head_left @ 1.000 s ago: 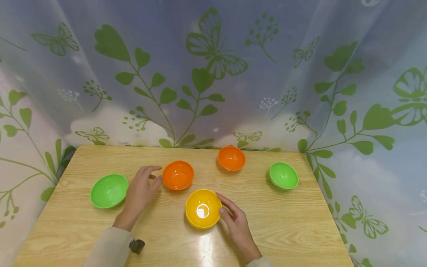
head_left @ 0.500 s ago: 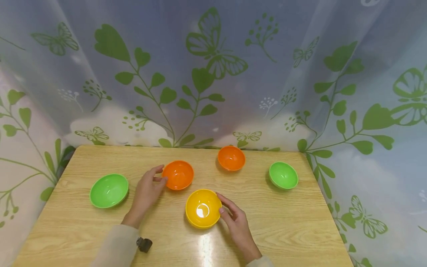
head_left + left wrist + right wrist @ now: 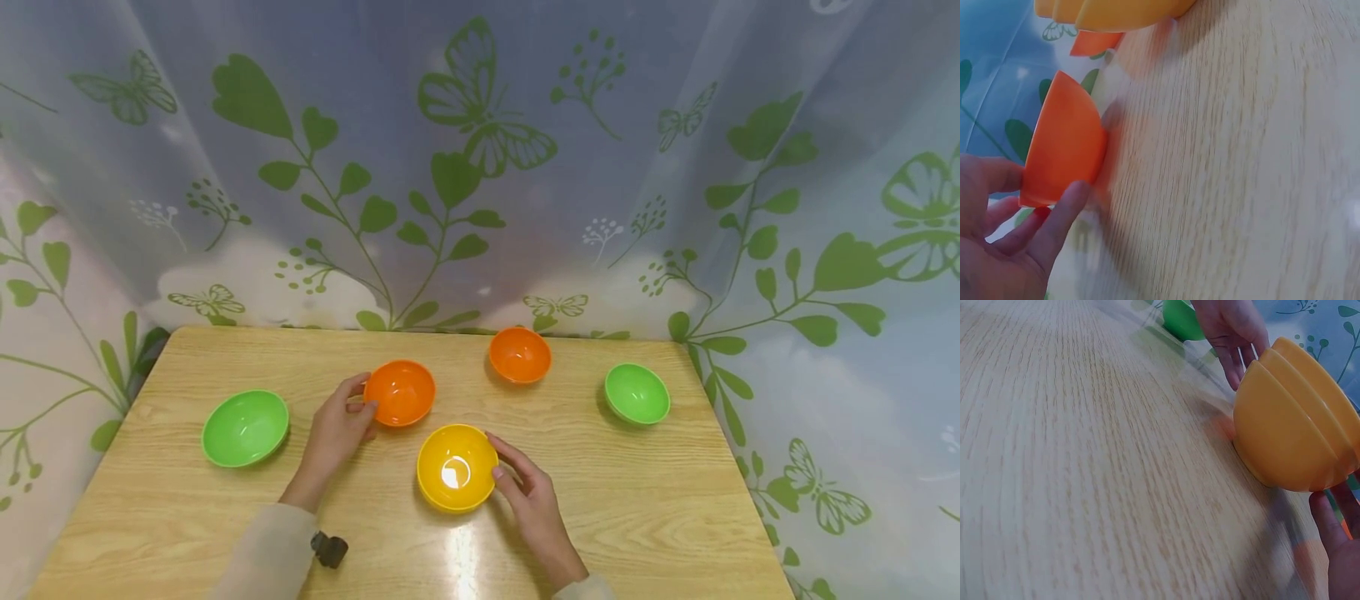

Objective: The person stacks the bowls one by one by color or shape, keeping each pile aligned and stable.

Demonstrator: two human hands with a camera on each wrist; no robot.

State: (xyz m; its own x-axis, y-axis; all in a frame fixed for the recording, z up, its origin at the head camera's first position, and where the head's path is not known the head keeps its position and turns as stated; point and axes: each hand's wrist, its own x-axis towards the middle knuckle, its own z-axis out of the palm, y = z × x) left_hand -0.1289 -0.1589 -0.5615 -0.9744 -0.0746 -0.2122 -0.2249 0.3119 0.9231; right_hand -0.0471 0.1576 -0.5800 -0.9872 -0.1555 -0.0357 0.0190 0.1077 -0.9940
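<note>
- Compared with 1 second ago, the left hand [image 3: 333,433] has moved away from the left green bowl [image 3: 243,429] to the nearer orange bowl [image 3: 401,392].
- Its thumb and fingers now pinch the left side of that bowl, which sits upright on the desk [image 3: 615,500].
- The right hand [image 3: 534,500] has not shifted noticeably: its thumb and fingers grip the right side of the stack of 3 yellow bowls [image 3: 453,450].
- The orange bowl stays just beside the stack, not touching it.
- My judgement: both hands now have a hold, with neither load lifted yet.
</note>
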